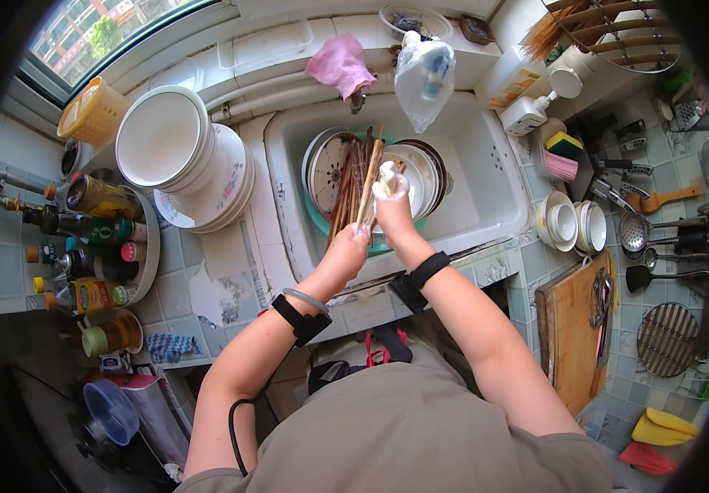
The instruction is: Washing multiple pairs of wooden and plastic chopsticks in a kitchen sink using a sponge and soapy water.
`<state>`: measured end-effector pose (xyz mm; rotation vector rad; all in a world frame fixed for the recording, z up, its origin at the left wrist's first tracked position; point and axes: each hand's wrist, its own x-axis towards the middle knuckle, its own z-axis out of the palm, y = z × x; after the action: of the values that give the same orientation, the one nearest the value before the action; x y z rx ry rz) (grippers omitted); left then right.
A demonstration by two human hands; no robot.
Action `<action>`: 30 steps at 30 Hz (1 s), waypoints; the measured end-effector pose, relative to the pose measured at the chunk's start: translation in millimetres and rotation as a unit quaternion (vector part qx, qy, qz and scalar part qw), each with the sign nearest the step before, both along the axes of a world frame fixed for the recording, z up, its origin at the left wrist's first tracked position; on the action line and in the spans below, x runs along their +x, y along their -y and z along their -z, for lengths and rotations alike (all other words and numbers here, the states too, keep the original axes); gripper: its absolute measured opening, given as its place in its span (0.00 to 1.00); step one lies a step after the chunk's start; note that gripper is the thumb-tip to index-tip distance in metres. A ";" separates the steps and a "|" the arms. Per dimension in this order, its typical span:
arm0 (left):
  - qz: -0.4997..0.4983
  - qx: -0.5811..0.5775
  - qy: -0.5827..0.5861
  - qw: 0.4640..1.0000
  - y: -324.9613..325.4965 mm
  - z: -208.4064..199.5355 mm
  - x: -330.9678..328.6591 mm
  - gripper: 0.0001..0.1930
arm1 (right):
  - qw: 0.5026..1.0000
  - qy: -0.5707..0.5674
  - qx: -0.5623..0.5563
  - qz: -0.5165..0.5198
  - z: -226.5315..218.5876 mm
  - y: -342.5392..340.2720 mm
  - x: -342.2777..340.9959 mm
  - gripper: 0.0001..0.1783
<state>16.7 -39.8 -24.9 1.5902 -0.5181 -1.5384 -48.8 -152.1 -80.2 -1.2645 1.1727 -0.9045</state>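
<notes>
Over the sink (498, 201), my left hand (348, 251) is closed round the lower ends of several wooden chopsticks (368, 177). They point up and away from me, and more dark brown chopsticks (343, 193) lie close beside them. My right hand (394, 212) is closed just to the right, gripping a white, wet-looking cloth or sponge (388, 174) against the chopsticks; its exact kind is unclear. Beneath both hands a green basin (315, 215) holds a strainer-like plate (326, 168) with dark holes on the left and stacked white bowls (417, 164) on the right.
Stacked white plates (227, 177) and bowls (160, 135) stand left of the sink, beyond bottles (96, 201) on a tray. A pink cloth (340, 66) covers the tap; a plastic bag (425, 82) hangs beside it. Small bowls (564, 222), a cutting board (572, 329) and hanging utensils (634, 232) are right.
</notes>
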 end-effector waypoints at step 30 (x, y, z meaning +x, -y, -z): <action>-0.092 -0.005 -0.066 0.994 -8.5 9.1 10.4 0.05 | 0.990 0.101 0.087 -0.034 -27.5 -39.3 6.2 0.10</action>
<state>27.1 -31.3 -34.0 1.4732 -0.2984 -1.4863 -42.6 -112.8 -52.7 -1.0396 1.0185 -0.8393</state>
